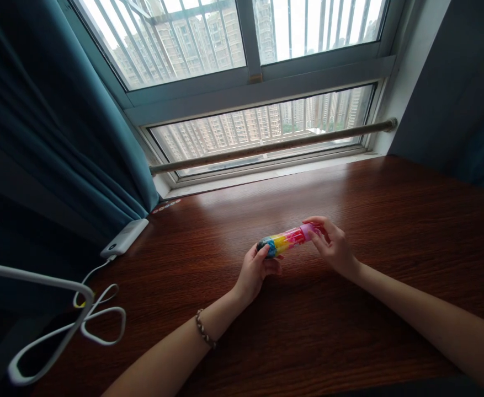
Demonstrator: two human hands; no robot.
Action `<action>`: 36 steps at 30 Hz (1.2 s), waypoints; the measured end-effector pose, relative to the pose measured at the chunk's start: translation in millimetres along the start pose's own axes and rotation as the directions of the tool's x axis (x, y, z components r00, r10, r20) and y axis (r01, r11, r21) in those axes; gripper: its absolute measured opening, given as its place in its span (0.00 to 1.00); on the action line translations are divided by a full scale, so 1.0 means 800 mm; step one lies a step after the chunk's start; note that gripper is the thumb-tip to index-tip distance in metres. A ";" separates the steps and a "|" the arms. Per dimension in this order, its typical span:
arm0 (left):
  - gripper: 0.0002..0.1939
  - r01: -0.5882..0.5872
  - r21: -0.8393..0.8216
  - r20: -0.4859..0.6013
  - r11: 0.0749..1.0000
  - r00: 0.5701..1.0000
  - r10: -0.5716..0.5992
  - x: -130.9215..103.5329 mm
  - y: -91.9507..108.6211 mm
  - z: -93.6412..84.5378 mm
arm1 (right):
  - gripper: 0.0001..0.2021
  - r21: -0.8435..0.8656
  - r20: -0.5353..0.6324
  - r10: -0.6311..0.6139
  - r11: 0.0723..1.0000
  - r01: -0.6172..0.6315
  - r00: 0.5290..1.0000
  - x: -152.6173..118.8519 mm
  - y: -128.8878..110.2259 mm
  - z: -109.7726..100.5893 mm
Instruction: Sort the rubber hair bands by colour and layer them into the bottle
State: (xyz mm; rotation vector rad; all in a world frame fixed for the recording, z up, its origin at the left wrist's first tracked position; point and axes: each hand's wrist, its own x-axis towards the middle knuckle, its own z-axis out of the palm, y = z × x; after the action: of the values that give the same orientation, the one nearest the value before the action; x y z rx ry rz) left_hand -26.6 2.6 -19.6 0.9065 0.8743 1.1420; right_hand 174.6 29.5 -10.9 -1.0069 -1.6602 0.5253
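A clear tube (285, 241) with a pink cap lies tilted between my two hands, just over the dark wooden table. Its contents show in bands of black, blue, yellow and red; they are too small to name for sure. My left hand (255, 271) is closed around the dark end, thumb on top. At the other end, the fingers of my right hand (331, 245) pinch the pink cap (308, 231). A braided bracelet (204, 329) circles my left wrist.
The glossy brown table (175, 264) reaches to the window sill. At the left edge sit a white power bank (125, 238) and a looped white cable (105, 314). A blue curtain (72, 110) hangs beside them. A metal bar (275, 148) crosses the window.
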 end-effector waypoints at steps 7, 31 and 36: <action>0.18 -0.012 -0.092 -0.086 0.996 0.996 0.004 0.009 -0.001 -0.008 | 0.21 0.457 0.127 0.041 0.884 -0.095 0.991 0.001 0.003 0.011; 0.15 -0.102 -0.089 -0.158 0.991 0.984 0.087 0.009 0.000 -0.010 | 0.24 0.377 0.386 0.309 0.807 -0.455 0.869 0.003 0.018 0.017; 0.16 -0.105 -0.107 -0.176 0.989 0.981 0.085 0.010 -0.001 -0.011 | 0.19 0.306 0.456 0.311 0.825 -0.475 0.834 0.005 0.020 0.015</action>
State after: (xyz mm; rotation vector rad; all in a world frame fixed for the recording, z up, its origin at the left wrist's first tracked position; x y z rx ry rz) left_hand -33.0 11.8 -24.7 0.7689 0.9009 1.3554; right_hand 168.7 43.0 -24.7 -0.9764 -1.5709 1.3806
